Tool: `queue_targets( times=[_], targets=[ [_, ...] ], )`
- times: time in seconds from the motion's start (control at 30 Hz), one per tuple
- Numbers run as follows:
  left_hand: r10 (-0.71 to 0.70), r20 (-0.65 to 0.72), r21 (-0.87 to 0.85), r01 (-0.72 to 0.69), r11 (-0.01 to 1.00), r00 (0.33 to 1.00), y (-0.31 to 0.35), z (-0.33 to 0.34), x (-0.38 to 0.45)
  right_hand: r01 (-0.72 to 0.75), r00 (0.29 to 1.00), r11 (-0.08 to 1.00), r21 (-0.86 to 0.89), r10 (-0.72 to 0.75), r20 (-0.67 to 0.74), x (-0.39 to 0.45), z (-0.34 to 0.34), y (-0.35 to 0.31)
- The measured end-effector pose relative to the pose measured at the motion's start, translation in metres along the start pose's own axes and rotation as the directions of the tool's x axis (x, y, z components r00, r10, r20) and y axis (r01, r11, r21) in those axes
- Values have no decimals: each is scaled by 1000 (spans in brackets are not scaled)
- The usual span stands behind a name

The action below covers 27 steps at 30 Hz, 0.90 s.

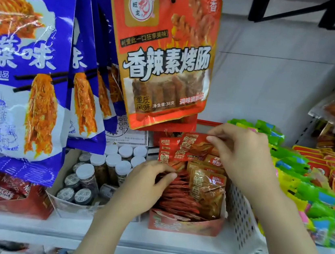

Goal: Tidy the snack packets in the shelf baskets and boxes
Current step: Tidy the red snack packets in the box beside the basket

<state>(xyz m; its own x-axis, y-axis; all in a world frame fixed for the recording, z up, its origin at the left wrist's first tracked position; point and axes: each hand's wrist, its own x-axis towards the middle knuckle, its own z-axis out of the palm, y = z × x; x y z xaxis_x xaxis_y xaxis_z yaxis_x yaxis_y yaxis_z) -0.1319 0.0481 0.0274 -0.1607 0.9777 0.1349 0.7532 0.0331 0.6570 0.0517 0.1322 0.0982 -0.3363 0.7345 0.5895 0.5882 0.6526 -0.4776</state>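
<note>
Two rows of small red and brown snack packets [183,194] stand upright in a red display box [184,224] on the shelf [44,228]. The right hand [241,155] pinches one red packet [194,146] raised above the box's rear, while the left hand [145,179] rests curled fingers [165,174] on the front packets' tops.

White shelf [23,225]: carrying surface | white-capped glass jars [102,167]: clustered in an open cardboard tray [72,206], left of centre near shelf front edge | black hanging hooks [267,10]: bare, upper right, before white back panel [274,76]
</note>
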Motion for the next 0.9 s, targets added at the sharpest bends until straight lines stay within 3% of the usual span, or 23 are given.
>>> queue_targets(
  times=[0.13, 0.2, 0.3, 0.37, 0.43, 0.6, 0.7, 0.83, 0.9],
  targets=[
    [-80, -2, 1, 80, 997, 997, 6, -1, -6, -10, 988, 995, 102, 26, -154, -2, -12, -5],
    [-110, 19, -37, 111, 993, 994, 9, -8, -7, -45, 984, 989, 141, 69, -167, 0, -19, -5],
    [-101, 76, -293, 119, 949, 992, 21, -23, -16, -140, 987, 963, 230, 155, -49, 2, -22, -1],
    [-43, 67, -538, 73, 840, 997, 34, -30, -24, -203, 979, 920, 335, 202, 37, 2, -21, -3],
    [-29, 31, -665, 43, 745, 999, 42, -27, -28, -244, 970, 868, 433, 223, 100, 2, -19, -6],
    [-119, 7, -773, 81, 629, 993, 48, -23, -34, -388, 918, 625, 677, 325, 226, -2, -17, -13],
    [-114, 30, -785, 93, 613, 993, 48, -30, -36, -464, 882, 481, 744, 328, 338, -5, -19, -14],
    [-139, 55, -814, 124, 567, 989, 48, -30, -38, -494, 869, 460, 738, 231, 438, -9, -19, -18],
    [-128, 188, -881, 225, 417, 974, 50, -29, -39, -489, 872, 431, 758, 234, 430, -10, -17, -18]
  ],
)
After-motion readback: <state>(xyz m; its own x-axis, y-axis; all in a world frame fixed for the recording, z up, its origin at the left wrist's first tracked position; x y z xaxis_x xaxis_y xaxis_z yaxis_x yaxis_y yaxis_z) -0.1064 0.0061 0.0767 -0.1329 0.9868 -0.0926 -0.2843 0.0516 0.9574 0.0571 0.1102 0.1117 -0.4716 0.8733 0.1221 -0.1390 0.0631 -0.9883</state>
